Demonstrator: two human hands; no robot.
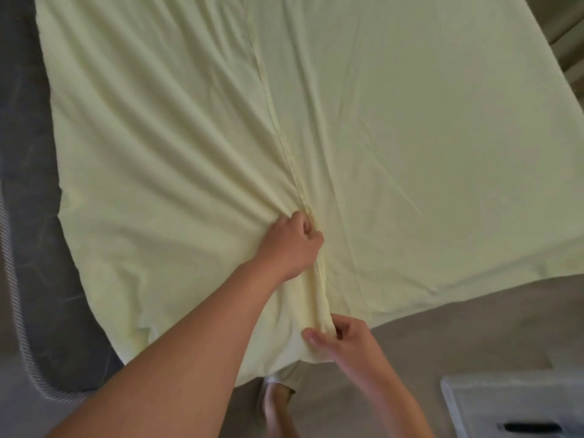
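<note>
sheet [395, 137]: pale yellow, spread across most of the frame | left hand [292, 243]: centre, fingers curled, gripping a bunch of sheet at its seam | right hand [343, 338]: lower centre, pinching the sheet's near edge

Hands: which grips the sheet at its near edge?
The right hand, pinching the near edge of the sheet; the left hand bunches it farther up the seam.

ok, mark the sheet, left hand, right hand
sheet [410, 137], head view, flat part right of hem
left hand [289, 248], head view, back of hand
right hand [347, 346], head view, middle of hand
</note>
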